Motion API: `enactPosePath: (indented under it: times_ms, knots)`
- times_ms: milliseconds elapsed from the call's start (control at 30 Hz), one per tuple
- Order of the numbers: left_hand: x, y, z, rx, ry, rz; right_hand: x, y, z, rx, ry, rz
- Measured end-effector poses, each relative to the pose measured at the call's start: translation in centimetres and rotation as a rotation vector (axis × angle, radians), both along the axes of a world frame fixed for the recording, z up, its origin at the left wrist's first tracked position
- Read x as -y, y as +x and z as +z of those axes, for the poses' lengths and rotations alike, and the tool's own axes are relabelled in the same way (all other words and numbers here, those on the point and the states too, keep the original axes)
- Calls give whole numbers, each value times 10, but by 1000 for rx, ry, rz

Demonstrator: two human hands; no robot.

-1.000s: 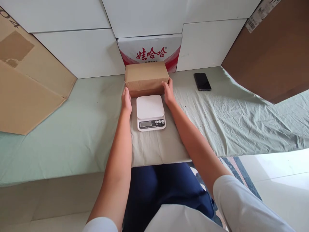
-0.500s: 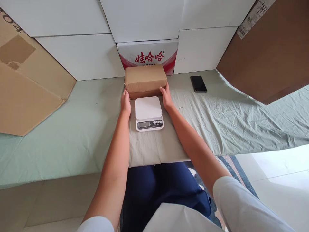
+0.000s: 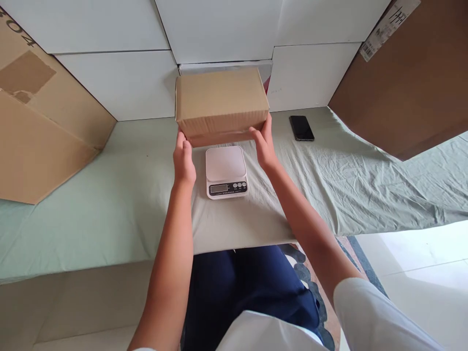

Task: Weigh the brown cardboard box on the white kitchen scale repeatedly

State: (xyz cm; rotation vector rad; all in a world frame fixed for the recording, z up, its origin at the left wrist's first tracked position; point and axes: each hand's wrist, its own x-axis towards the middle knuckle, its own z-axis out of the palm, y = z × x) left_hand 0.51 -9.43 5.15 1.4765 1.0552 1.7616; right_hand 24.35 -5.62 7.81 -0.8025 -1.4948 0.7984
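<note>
A brown cardboard box (image 3: 222, 100) is held up between my two hands, above the cloth and just beyond the scale. My left hand (image 3: 184, 158) grips its lower left corner, and my right hand (image 3: 264, 142) grips the lower right corner with the thumb on the front face. Fingers under the box are hidden. On the cloth between my forearms sits a white digital kitchen scale (image 3: 226, 165), its pan bare and its small display blank. The box's lower edge comes close to the scale's far edge in view.
A black smartphone (image 3: 302, 127) lies on the green cloth (image 3: 120, 195) to the right. Large cardboard boxes stand at left (image 3: 44, 131) and right (image 3: 405, 83). White panels (image 3: 223, 29) form the back, with a printed white-and-red carton (image 3: 268, 84) mostly hidden behind the held box.
Both hands have raised the cardboard box off the cloth, and it looks larger and higher in view. It now covers most of the printed carton. The scale and phone have stayed put.
</note>
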Motion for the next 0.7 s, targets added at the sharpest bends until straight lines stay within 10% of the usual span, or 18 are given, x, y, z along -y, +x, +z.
enactPosePath:
  times_ms: [267,700]
  knots:
    - [88,16,-19,-37,-12,10,89,15,-35,2,-70,43]
    - [84,16,-33,-39,-65,109,84,8,-49,12,-141,58]
